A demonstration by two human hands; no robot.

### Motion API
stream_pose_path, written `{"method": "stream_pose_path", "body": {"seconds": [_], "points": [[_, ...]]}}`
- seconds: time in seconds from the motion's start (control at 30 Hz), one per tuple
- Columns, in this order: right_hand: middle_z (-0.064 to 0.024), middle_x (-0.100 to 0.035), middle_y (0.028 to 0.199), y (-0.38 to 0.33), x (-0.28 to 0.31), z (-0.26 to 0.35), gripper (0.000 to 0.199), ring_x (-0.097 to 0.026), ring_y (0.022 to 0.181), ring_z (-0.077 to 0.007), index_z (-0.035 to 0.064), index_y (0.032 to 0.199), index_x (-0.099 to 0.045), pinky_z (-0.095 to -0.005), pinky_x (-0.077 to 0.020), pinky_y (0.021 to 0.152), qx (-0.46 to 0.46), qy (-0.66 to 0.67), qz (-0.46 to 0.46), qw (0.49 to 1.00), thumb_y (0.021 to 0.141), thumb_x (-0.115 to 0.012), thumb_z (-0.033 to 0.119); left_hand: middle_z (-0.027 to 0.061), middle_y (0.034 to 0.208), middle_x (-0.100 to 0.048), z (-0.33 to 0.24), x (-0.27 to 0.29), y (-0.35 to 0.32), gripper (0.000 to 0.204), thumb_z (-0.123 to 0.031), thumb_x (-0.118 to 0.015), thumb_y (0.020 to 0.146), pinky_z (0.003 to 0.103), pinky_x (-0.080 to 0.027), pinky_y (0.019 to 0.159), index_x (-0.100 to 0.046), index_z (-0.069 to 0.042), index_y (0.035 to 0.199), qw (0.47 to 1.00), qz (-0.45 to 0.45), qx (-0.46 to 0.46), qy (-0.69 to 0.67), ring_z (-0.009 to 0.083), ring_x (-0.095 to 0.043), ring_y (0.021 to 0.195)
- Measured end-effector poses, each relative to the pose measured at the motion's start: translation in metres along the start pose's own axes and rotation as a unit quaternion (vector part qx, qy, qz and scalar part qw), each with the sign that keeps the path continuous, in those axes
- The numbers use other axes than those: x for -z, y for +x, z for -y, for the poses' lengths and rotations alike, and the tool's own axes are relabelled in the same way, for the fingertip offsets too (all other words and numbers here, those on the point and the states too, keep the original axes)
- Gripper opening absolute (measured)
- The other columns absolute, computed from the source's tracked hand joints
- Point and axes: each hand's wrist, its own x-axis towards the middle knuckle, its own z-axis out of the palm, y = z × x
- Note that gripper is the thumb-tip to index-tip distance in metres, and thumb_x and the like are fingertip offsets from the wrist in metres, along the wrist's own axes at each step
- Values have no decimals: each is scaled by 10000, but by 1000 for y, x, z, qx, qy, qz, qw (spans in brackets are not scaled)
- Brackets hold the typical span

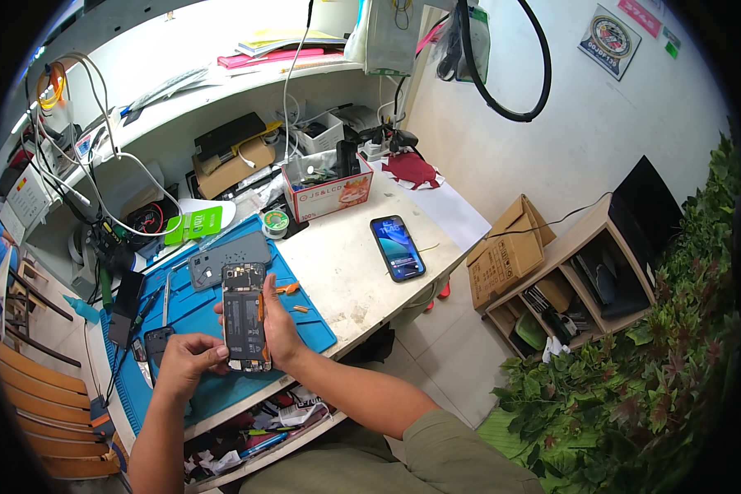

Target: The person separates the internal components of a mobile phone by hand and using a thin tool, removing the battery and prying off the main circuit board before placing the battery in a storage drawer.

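Phone point(245, 325), coverless: being held above blue mat point(314, 331), its right edge being cradled by right hand point(281, 329). At its 8 o'clock: left hand point(191, 358), thumb and fingertip being drawn together; whether anything is being pinched cannot be told. At 12: grey cover point(222, 252), partly being overlapped. At 2: lit phone point(398, 249). Risk: bare circuitry point(243, 277) being scratched, should a fingertip slip. Phone's underside, most right fingers: being hidden.
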Motion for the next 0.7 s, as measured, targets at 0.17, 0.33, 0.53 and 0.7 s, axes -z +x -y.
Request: {"method": "stream_pose_path", "body": {"seconds": [0.17,0.33,0.53,0.7], "points": [[-122,-718,1138,0,1,1,887,-725,1009,-179,40,1319,-630,-319,-643,857,0,7,5,1000,1062,-223,785,89,854,-766,-1,-1,0,293,-208,-889,888,276,-586,675,-774,43,987,1000,4,0,-8,154,-723,703],[-125,-719,1138,-3,1,5,883,-731,990,-181,41,1334,-618,-323,-650,833,-3,18,8,1000,1065,-221,781,85,843,-757,0,-3,2,301,-216,-875,902,271,-564,662,-773,49,1001,999,5,-19,-27,139,-700,693],[-139,-732,1128,7,-2,-6,870,-747,995,-203,33,1323,-615,-359,-659,816,-14,28,22,999,1068,-238,775,90,838,-759,-11,-1,-10,326,-235,-880,888,282,-567,684,-789,54,1008,997,-23,-28,75,142,-699,713],[-176,-738,1088,-1,8,7,1005,-760,937,-245,-50,1298,-632,-383,-658,834,-28,64,55,996,1039,-216,827,103,840,-774,-14,-5,0,295,-211,-866,917,299,-586,726,-795,51,1031,998,27,-10,49,168,-727,747]]}}
